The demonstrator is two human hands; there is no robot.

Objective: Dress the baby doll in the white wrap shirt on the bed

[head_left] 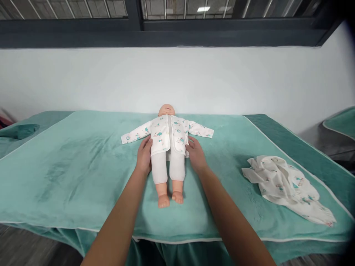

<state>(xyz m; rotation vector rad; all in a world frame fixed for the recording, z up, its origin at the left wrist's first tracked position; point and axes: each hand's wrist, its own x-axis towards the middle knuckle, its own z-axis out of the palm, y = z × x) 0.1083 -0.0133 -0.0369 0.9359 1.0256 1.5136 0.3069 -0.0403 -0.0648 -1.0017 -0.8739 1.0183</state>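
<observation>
A baby doll (pixel 168 155) lies on its back in the middle of a teal towel-covered table (pixel 83 166), head toward the wall. It wears a white printed jacket (pixel 166 135) with the sleeves spread out, and white leggings. My left hand (pixel 144 154) rests against the jacket's lower left edge at the doll's hip, fingers together and curled on the fabric. On the other side, my right hand (pixel 195 154) lies at the jacket's lower right edge, fingers on the hem.
A crumpled white printed garment (pixel 285 186) lies on the towel at the right. A white wall and dark window frame stand behind the table. Another teal-covered surface (pixel 342 122) shows at the far right, and a teal bundle (pixel 19 131) at far left.
</observation>
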